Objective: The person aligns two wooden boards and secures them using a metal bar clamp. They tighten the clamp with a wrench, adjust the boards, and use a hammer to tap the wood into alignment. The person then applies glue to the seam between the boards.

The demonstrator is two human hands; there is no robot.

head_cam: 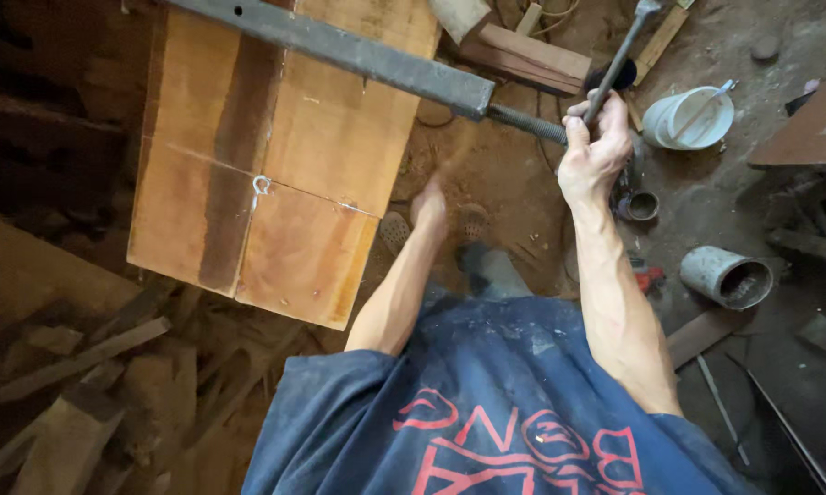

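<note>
right hand (594, 151) has its fingers wrapped tight round the clamp's metal handle rod (619, 62), just off the threaded screw (527, 124) of the steel bar clamp (339, 48) lying across the wooden boards (275, 156). left hand (428, 206) hangs free, fingers loosely together. white bucket (688, 119) and grey pipe piece (726, 277) sit nearby on the floor.

The long dark steel bar clamp (339, 50) runs off the top edge. The left hand (429, 209) is motion-blurred, its fingers unreadable. The thin metal handle rod (619, 60) leaves frame above.
</note>
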